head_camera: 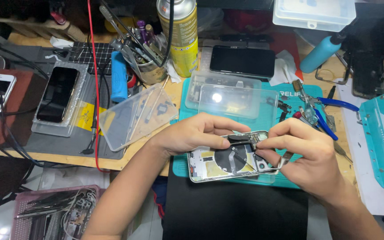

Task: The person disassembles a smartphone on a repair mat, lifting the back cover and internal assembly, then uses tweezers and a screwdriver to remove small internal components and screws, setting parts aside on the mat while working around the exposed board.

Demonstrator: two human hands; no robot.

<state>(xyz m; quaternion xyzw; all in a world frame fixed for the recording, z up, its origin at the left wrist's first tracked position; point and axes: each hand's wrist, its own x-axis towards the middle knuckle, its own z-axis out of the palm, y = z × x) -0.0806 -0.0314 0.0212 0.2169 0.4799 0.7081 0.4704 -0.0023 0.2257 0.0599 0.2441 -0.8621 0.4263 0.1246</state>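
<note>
The left hand (pixel 196 133) pinches the top edge of an opened phone housing (pixel 230 160), steadying it on the teal mat (pixel 290 178) at the tabletop's near edge. The right hand (pixel 307 155) grips metal tweezers (pixel 284 159), closed at the housing's upper right corner. At 12 o'clock lies a clear plastic tray (pixel 238 102); blue-handled pliers (pixel 330 109) at 2 o'clock.

The opened phone housing (pixel 230 158) shows a bright metal frame with glossy black and dull yellow parts inside. It lies on a matt teal rubbery mat (pixel 290 178) near the wooden tabletop's (pixel 174 91) front edge. Clear plastic lids (pixel 238 101) (smooth, shiny) catch light; the spray can (pixel 179 35) looks glossy metal.
</note>
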